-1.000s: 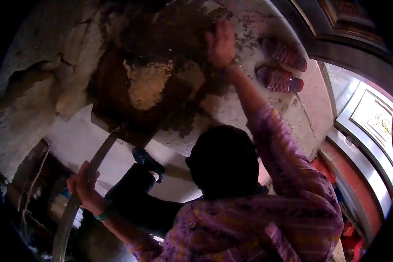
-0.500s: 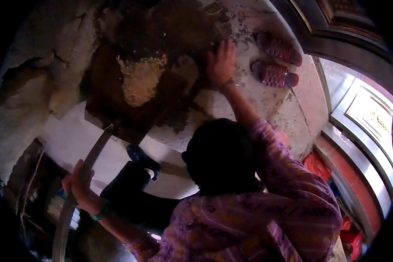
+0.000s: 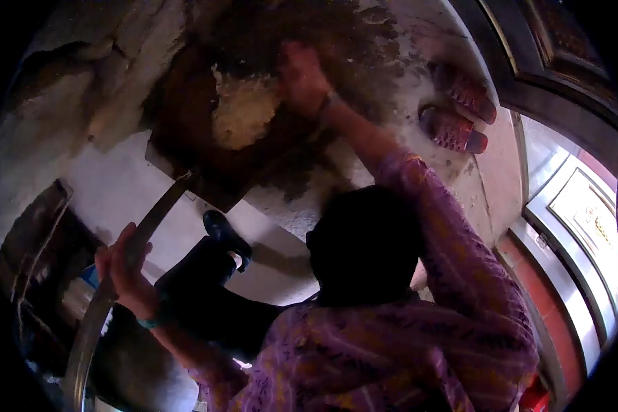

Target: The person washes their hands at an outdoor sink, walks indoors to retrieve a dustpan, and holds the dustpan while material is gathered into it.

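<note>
My left hand [image 3: 129, 275], with a green band at the wrist, has its fingers around a long, narrow grey bar [image 3: 89, 343]. The bar slants from the lower left up to the edge of a dark brown square area [image 3: 185, 147]. On that area lies a pale, crumbly heap [image 3: 244, 117], its kind unclear. My right hand [image 3: 303, 79] is over the dark, wet-looking ground just right of the heap. Motion blurs its fingers, so how far they are bent does not show.
A pair of reddish sandals [image 3: 454, 129] lies on the floor at the right. Beyond them are a dark panelled frame [image 3: 529, 62] and a bright doorway. A black shoe [image 3: 223, 237] rests on the pale floor near the bar. At the left stands dark clutter [image 3: 41, 240].
My right hand has moved left from the floor beside the sandals to the heap's right side. The left hand keeps its hold on the bar. The view has shifted slightly.
</note>
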A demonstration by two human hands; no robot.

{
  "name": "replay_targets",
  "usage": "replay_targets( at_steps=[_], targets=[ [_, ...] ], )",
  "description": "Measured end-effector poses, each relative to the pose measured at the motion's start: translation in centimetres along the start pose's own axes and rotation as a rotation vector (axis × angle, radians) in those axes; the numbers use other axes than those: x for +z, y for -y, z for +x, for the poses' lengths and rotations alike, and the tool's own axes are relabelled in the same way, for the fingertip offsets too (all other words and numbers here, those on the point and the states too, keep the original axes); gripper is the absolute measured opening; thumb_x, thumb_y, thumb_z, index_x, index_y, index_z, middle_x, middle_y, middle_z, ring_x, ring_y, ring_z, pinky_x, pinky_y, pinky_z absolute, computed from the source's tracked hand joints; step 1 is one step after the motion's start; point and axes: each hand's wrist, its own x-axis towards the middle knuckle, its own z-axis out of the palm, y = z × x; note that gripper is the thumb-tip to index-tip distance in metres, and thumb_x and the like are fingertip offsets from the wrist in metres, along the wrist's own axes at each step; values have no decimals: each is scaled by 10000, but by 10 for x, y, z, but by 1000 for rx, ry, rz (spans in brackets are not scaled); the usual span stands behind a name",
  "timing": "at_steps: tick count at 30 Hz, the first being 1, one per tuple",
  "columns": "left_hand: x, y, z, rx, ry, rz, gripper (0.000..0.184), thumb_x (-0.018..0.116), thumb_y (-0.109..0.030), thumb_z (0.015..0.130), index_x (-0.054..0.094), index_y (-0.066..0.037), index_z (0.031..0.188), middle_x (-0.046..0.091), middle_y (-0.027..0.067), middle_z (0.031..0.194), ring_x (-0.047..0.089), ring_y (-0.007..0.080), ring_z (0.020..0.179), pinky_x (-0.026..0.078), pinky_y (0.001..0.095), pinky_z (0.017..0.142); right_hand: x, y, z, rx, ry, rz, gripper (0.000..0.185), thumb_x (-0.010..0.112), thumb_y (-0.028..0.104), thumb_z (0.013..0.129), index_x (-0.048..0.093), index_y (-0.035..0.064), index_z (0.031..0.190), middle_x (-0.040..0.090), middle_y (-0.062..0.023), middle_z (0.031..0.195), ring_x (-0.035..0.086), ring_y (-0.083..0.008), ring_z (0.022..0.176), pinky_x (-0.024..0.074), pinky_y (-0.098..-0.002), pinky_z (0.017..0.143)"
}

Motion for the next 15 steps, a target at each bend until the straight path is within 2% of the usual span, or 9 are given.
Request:
replay_targets(
  at_steps=[5, 7, 8, 10, 11, 12, 13, 14, 15],
  targets=[
    [4, -4, -3, -42, 0, -4, 152, 479, -177, 750, 465, -26, 748, 580, 164, 831, 570, 227, 735, 475, 325, 604, -14, 33, -27, -362, 293, 534, 489, 412, 238, 783, 309, -10, 1191, 259, -172, 1262, 238, -319, 1164, 193, -419, 957],
    [2, -2, -4, -47, 2, 11, 155, 477, -179, 754, 471, -24, 761, 578, 166, 837, 569, 229, 745, 475, 326, 608, -11, 5, -22, -66, 23, 398, 484, 409, 179, 780, 283, -13, 1206, 250, -153, 1273, 233, -283, 1176, 204, -409, 957],
    [1, -1, -3, -38, 20, 17, 160, 475, -182, 758, 477, -22, 773, 577, 168, 843, 569, 232, 755, 476, 328, 613, -6, 4, -21, -74, 26, 408, 484, 409, 179, 780, 283, -13, 1206, 250, -153, 1273, 233, -283, 1176, 204, -409, 957],
    [4, 0, -3, -44, 11, -12, 171, 475, -188, 762, 484, -20, 793, 573, 171, 855, 566, 234, 763, 476, 327, 618, 5, 3, -23, 18, 81, 1, 482, 399, 124, 774, 266, 24, 1226, 247, -124, 1283, 236, -247, 1180, 227, -366, 954],
    [5, 1, -3, -50, 16, -42, 183, 476, -194, 767, 491, -18, 813, 570, 173, 866, 564, 236, 771, 475, 326, 623, 9, 15, -30, 14, 84, 7, 482, 399, 124, 774, 266, 24, 1226, 247, -124, 1283, 236, -247, 1180, 227, -366, 954],
    [5, 2, -2, -54, 9, -38, 183, 476, -194, 767, 491, -18, 813, 570, 173, 866, 564, 236, 771, 475, 326, 623, 13, 34, -40, 70, 130, 681, 478, 399, 121, 773, 272, 48, 1228, 253, -117, 1281, 235, -247, 1180, 232, -366, 952],
    [4, 3, -3, -50, 34, -24, 188, 479, -193, 770, 495, -16, 831, 567, 175, 877, 561, 237, 782, 476, 322, 627, 16, 42, -45, 92, 155, 1022, 477, 399, 120, 772, 275, 60, 1229, 256, -114, 1280, 235, -247, 1180, 234, -365, 951],
    [3, 4, -3, -43, 60, -9, 193, 481, -193, 773, 498, -15, 848, 564, 177, 887, 558, 238, 794, 476, 317, 631, 18, 50, -50, 126, 180, 1361, 476, 399, 118, 771, 278, 72, 1230, 260, -110, 1278, 235, -247, 1179, 237, -365, 950],
    [1, 3, -3, -42, 51, -5, 193, 481, -193, 773, 498, -15, 848, 564, 177, 887, 558, 238, 794, 476, 317, 631, 20, 54, -48, 83, 244, 1368, 473, 396, 113, 768, 288, 89, 1228, 264, -103, 1277, 233, -246, 1180, 242, -367, 947]
  ],
)
